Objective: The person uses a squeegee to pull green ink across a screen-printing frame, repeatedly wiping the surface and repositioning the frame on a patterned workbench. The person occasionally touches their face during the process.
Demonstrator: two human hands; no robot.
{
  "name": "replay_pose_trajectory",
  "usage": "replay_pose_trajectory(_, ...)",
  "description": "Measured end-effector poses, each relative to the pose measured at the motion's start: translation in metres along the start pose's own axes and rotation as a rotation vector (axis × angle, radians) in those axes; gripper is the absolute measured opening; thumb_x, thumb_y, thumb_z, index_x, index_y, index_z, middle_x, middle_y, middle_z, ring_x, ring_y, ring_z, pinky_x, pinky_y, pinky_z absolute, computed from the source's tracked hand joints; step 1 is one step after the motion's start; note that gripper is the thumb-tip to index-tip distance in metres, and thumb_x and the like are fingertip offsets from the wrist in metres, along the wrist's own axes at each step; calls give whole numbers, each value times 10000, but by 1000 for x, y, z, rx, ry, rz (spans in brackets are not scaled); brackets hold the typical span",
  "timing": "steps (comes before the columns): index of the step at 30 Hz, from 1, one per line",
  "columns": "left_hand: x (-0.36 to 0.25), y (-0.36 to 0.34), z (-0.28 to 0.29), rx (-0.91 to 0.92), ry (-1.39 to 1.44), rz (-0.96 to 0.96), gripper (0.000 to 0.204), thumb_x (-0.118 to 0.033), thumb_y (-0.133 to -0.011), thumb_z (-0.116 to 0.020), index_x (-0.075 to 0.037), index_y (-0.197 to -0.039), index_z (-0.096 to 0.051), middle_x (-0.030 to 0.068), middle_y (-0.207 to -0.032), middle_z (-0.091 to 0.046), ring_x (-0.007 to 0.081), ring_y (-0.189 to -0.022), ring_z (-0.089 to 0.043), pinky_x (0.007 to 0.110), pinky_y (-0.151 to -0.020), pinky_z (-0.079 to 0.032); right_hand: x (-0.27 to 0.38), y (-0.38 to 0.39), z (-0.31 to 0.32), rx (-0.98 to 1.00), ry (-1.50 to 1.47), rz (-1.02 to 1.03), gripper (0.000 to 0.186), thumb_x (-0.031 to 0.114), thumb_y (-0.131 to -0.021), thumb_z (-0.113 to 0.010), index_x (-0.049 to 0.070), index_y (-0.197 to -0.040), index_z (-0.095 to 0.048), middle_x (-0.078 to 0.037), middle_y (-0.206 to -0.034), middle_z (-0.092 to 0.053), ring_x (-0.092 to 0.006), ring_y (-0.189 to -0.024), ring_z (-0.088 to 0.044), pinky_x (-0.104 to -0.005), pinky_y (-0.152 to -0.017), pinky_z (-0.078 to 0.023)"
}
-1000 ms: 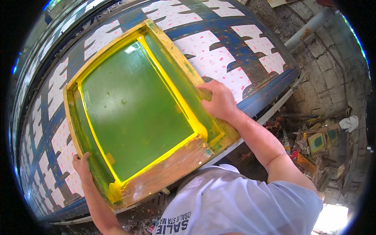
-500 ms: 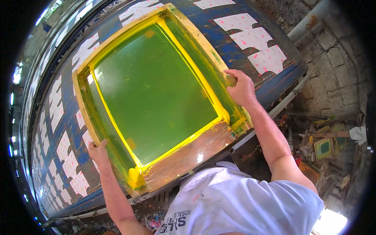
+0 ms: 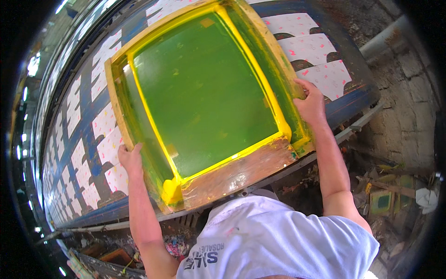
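- Head view: framed green screen sits between the person's two hands, over the blue-stained table at its near side; cannot tell if it rests there or is lifted
- Left hand clamped on the left wooden rail, toward the near end, thumb on the inner side; screen lies to its right
- Right hand clamped on the right rail, farther up the picture than the left; screen lies to its left
- Hands well apart, about the full width of the screen
- Screen's long axis looks to run near to far, away from the person, far end leaning left; near edge slants up to the right
- Brown board set along the near edge, closest to the person's white shirt
- Yellow ink lines the inside borders, thickest blob at near left corner
- White sheets with pink prints on the table, both sides of the screen
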State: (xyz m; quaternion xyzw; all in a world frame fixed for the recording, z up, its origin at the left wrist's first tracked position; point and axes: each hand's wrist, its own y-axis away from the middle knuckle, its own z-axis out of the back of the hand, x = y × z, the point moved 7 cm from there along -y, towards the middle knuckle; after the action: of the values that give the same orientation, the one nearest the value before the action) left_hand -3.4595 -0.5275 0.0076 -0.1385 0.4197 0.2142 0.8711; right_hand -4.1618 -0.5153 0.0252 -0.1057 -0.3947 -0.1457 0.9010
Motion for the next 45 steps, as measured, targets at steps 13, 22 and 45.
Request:
replay_pose_trajectory(13, 3, 1, -15, 63, -188, 68, 376, -171, -808, -914, 59, -1026, -711, 200, -979, -772, 307, -885, -748, 434, -848, -587, 111, 107, -7, 356, 318, 692, 711, 166, -856, -921, 147, -1527, -685, -179, -1530, -662, -399, -1386, -660, -524, -1150, -540)
replay_pose_trajectory(22, 8, 0, -14, 12, -342, 68, 504, -357, -867, -873, 35, -1154, -740, 271, -1235, -742, 436, -1159, -717, 525, -1014, -556, 183, 211, -66, 680, 344, 868, 541, 35, -859, -701, 116, -1390, -764, -147, -1421, -732, -375, -1310, -707, -538, -1127, -561)
replay_pose_trajectory(45, -14, 13, -12, -15, -287, -45, 454, -311, -955, -753, 27, -1257, -732, 257, -1281, -704, 467, -1212, -696, 561, -1047, -562, 211, 224, -120, 354, 420, 797, 451, 8, -841, -727, 146, -1255, -839, -76, -1207, -812, -336, -1077, -783, -472, -939, -621)
